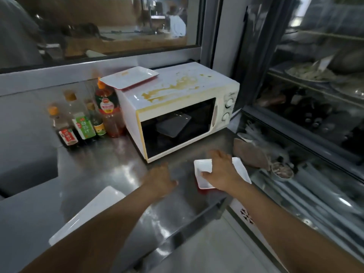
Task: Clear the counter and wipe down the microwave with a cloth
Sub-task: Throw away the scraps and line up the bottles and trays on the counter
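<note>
Stainless steel counter (110, 174), shiny and streaked with reflections, runs beneath a glass window (98, 26). My right hand (222, 172) rests on a small white rectangular dish (204, 180) at the near right of the counter; my thumb hooks over the dish's inner face and my fingers spread across its far edge, gripping it. A red underside shows just below its near rim. My left hand (160, 179) lies flat on the bare steel just left of the dish, fingers relaxed, holding nothing, though it is blurred.

Beyond my hands sits the microwave (181, 109), a white box with yellowed door trim, a dark glass door and two round dials on its right panel. Its top is smeared with a wide brownish-yellow stain. A white rectangular tray with a red underside (130, 76) rests on the microwave's far left corner, overhanging the edge.

Left of the microwave, four sauce bottles (86, 119) with orange caps stand in a tight group. Another white rectangular plate (88, 211) lies at the near left. On my right stands a glass-fronted display fridge (307, 95) holding dishes of food.
</note>
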Action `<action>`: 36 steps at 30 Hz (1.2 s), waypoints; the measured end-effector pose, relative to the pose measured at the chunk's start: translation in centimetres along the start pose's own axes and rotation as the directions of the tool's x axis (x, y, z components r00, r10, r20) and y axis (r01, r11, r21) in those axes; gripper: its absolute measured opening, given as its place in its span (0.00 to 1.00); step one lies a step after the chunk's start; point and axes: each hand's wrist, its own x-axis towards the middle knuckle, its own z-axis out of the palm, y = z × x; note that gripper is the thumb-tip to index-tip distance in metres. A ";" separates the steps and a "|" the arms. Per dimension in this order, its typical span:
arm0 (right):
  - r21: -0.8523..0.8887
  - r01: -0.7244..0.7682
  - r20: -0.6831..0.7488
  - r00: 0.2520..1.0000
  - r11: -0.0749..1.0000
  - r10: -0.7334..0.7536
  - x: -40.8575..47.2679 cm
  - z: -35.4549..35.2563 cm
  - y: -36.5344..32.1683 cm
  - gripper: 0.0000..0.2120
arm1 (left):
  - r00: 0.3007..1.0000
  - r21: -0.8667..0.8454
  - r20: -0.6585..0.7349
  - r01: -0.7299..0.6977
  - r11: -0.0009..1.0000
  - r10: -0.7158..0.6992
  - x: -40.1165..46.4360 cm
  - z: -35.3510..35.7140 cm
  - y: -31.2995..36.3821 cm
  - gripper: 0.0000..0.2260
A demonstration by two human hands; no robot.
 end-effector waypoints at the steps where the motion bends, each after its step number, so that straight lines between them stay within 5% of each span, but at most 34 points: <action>1: -0.006 -0.033 0.001 0.999 0.999 0.033 0.0 -0.1 1.0 0.31 | 1.000 -0.005 0.009 -0.016 1.000 0.016 0.6 0.5 0.6 0.27; 13: -0.038 -0.295 -0.011 0.955 0.955 0.295 0.8 0.5 10.0 0.32 | 0.984 -0.052 0.127 -0.122 0.991 0.127 7.7 5.5 4.9 0.25; 22: 0.044 -0.403 0.026 0.915 0.914 0.402 4.8 3.4 14.3 0.33 | 0.990 -0.073 0.138 0.017 0.997 -0.007 11.0 9.4 5.2 0.20; 25: 0.116 -0.435 0.036 0.900 0.893 0.434 6.3 4.1 15.9 0.41 | 0.990 -0.129 0.110 0.107 0.986 -0.093 12.2 10.8 5.6 0.19; 30: 0.151 -0.455 0.066 0.890 0.878 0.450 7.9 5.1 18.0 0.25 | 0.989 -0.193 0.039 0.144 0.970 -0.139 13.3 13.0 5.9 0.13; 36: 0.112 -0.444 0.089 0.896 0.889 0.436 8.7 6.1 18.8 0.22 | 0.966 -0.277 -0.016 0.243 0.930 -0.257 13.7 14.2 6.2 0.10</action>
